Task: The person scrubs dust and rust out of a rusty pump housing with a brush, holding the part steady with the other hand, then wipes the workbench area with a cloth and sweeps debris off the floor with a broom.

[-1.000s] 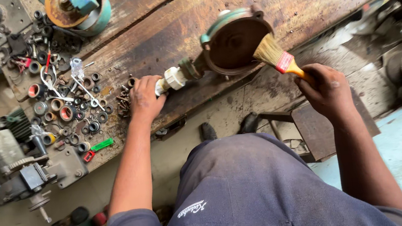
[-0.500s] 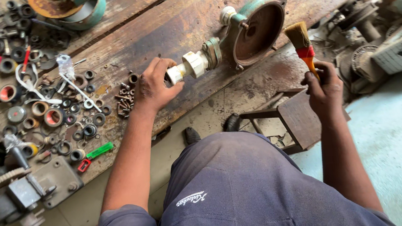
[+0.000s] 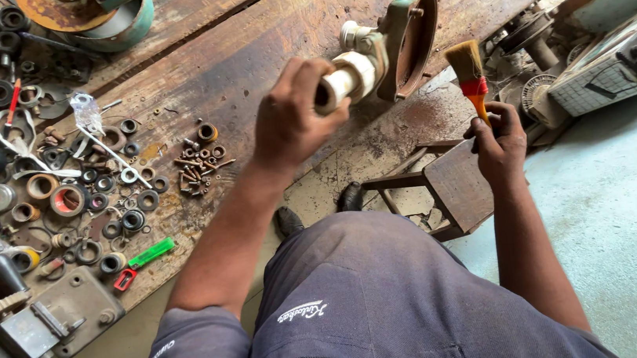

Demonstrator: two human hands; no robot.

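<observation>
Grip, left: left hand [image 3: 293, 122] wraps around the pale shaft [image 3: 342, 83], fingers closed tight on it, lifting the whole part off the bench.
Grip, right: right hand [image 3: 497, 138] is clamped on the orange handle of the brush [image 3: 469, 70], bristles pointing up.
Part: green housing [image 3: 406, 39], round and dished, sits on the far end of the shaft; its rusty brown inside faces right, toward the brush.
Where it is: held in the air above the near edge of the bench [image 3: 242, 53], tilted, not resting on the wood.
Brush to part: bristles stand just beside the housing rim, apart from it, no contact showing.
Step in hand: judging from the pose, this looks like brushing out the housing, caught at a pause between strokes with the part turned to open its hollow side.
Next move calls for: likely a steady left hold on the shaft so the housing does not swing, and the bristles brought across into the hollow rather than onto the outer rim.
Around: bolts [image 3: 198, 158] lie in a small heap left of the forearm; bearings [image 3: 68, 199] and rings spread further left; a green tool [image 3: 145, 258] lies at the near edge.
Below: wooden stool [image 3: 453, 184] stands under the right hand.
</observation>
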